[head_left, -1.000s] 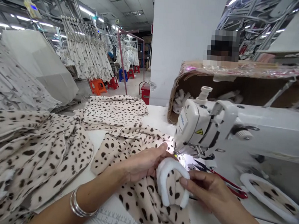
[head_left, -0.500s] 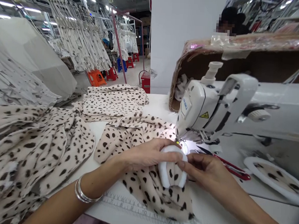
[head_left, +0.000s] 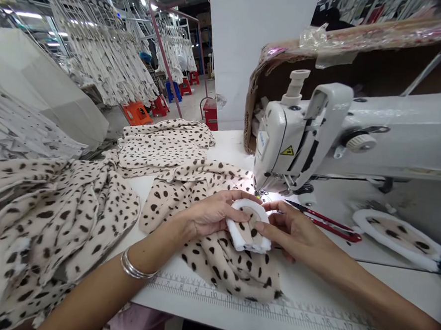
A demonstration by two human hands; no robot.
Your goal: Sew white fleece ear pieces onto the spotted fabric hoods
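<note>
A small spotted fabric piece with a thick white border (head_left: 249, 231) is pinched between both hands, in front of the sewing machine (head_left: 296, 140). My left hand (head_left: 217, 213) grips its left side, thumb on the spotted face and fingers along the top. From the right, my right hand (head_left: 287, 228) holds the other side, thumb on the face and fingers partly hidden behind. Beneath them lies a beige cloth with dark spots (head_left: 222, 264), reaching back toward the lit needle area. Red thread snips (head_left: 332, 225) lie just beyond my right hand.
Another white-edged spotted piece (head_left: 395, 235) lies at the right. Spotted cloth (head_left: 52, 224) is heaped at the left, with a folded stack (head_left: 165, 144) farther back. A printed ruler (head_left: 234, 301) runs along the table's front. Behind the machine stands a cardboard box (head_left: 252, 107).
The white-edged piece now lies flatter, its spotted face turned more up toward me. Both hands still grip it, and my right thumb has shifted onto the face. The whole view has shifted slightly.
</note>
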